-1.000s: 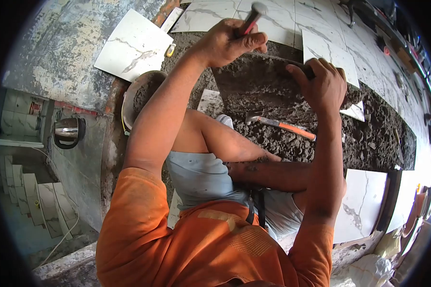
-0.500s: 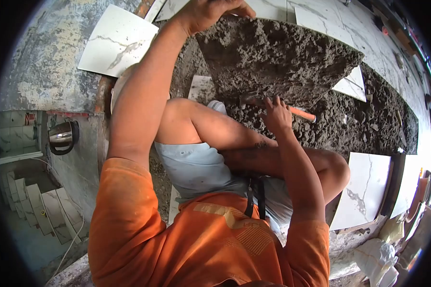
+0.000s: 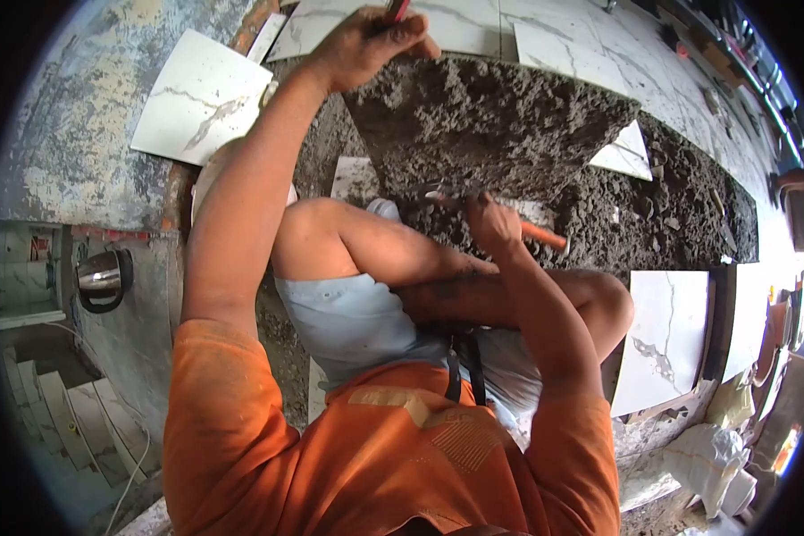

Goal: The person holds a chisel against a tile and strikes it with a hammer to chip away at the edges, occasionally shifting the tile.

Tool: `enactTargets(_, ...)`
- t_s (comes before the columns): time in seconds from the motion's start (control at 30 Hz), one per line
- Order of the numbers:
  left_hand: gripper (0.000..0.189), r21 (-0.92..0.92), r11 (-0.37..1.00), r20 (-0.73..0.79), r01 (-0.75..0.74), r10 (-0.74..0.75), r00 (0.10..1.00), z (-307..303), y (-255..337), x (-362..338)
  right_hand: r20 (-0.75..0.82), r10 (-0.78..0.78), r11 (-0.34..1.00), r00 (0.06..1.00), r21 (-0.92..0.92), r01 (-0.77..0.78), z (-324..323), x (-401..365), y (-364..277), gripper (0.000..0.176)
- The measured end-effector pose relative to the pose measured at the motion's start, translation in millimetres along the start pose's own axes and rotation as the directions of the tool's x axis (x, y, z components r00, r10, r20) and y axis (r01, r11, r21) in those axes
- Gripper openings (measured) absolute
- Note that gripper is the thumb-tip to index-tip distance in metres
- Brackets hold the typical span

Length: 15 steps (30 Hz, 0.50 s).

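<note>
My left hand [image 3: 366, 45] is at the top, gripping the upper edge of a square tile [image 3: 491, 125] that is tipped up on edge, its underside caked with grey mortar. A red tool handle [image 3: 395, 9] sticks out of the same fist. My right hand [image 3: 491, 223] is lower, just under the raised tile, closed around an orange-handled hammer [image 3: 540, 234] lying on the mortar bed [image 3: 679, 214]. My bent knees are right below both hands.
White marble-pattern tiles are laid along the top [image 3: 545, 36]. Loose tiles lie at the upper left [image 3: 201, 94] and at the right [image 3: 665, 339], and a cut triangular piece [image 3: 623, 152] rests on the mortar. A steel kettle [image 3: 98, 277] and a stairwell [image 3: 54, 402] are at left.
My left hand has tipped the tile up from the bed, showing its mortared underside. My right hand left the tile's edge, dropped to the hammer and closed on it.
</note>
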<state>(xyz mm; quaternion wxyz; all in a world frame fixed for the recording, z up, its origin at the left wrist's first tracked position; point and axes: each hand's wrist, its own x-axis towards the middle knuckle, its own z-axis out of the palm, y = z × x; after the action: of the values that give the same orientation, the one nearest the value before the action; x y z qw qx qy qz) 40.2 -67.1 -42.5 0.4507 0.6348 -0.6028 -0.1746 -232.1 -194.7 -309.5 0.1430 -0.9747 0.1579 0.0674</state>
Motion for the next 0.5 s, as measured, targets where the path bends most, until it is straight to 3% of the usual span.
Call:
enactTargets(0.03, 0.060, -0.003, 1.000, -0.001, 0.006, -0.006, 1.000, 1, -1, 0, -0.182, -0.151, 0.989, 0.972, -0.032, 0.148, 6, -5, 4, 0.035)
enactTargets(0.07, 0.059, 0.012, 1.000, -0.024, 0.012, -0.012, 1.000, 3, 1, 0, -0.204, -0.207, 0.978, 0.957, -0.076, 0.195, -21, -21, -7, 0.034)
enactTargets(0.13, 0.064, 0.087, 0.996, 0.057, 0.038, -0.043, 0.997, -3, 12, 0, -0.231, -0.172, 0.967, 0.958, 0.146, 0.209, -81, -47, -36, 0.027)
enactTargets(0.2, 0.062, 0.106, 0.991, 0.026, 0.080, -0.083, 0.996, -3, 7, 0, -0.318, -0.162, 0.938, 0.934, 0.244, 0.246, -151, -77, -56, 0.027)
enactTargets(0.27, 0.061, 0.043, 0.991, 0.009, 0.126, -0.127, 0.992, 0, 13, -2, -0.547, -0.084, 0.886, 0.833, 0.342, 0.314, -212, -95, -69, 0.026)
enactTargets(0.3, 0.061, 0.037, 0.991, 0.006, 0.131, -0.131, 0.991, 0, 12, -2, -0.676, -0.008, 0.917, 0.737, 0.289, 0.274, -238, -100, -74, 0.024)
enactTargets(0.33, 0.060, 0.066, 0.990, 0.002, 0.127, -0.128, 0.992, 1, 12, -2, -0.782, 0.009, 0.809, 0.623, 0.373, 0.456, -258, -98, -72, 0.024)
enactTargets(0.37, 0.059, 0.096, 0.988, 0.001, 0.122, -0.122, 0.992, 1, 11, -2, -0.856, 0.040, 0.783, 0.515, 0.347, 0.516, -281, -98, -76, 0.027)
enactTargets(0.4, 0.059, 0.096, 0.988, 0.006, 0.125, -0.126, 0.992, 1, 11, -2, -0.867, 0.125, 0.740, 0.482, 0.406, 0.536, -300, -99, -86, 0.033)
enactTargets(0.43, 0.058, 0.083, 0.991, 0.004, 0.102, -0.102, 0.995, 1, 11, -3, -0.888, 0.179, 0.660, 0.424, 0.428, 0.618, -314, -94, -94, 0.026)
enactTargets(0.47, 0.057, 0.069, 0.994, 0.003, 0.079, -0.080, 0.997, 1, 11, -4, -0.884, 0.185, 0.658, 0.429, 0.436, 0.615, -316, -90, -95, 0.026)
enactTargets(0.5, 0.057, 0.078, 0.993, 0.014, 0.084, -0.086, 0.996, 0, 11, -5, -0.865, 0.155, 0.796, 0.478, 0.395, 0.458, -318, -87, -96, 0.023)
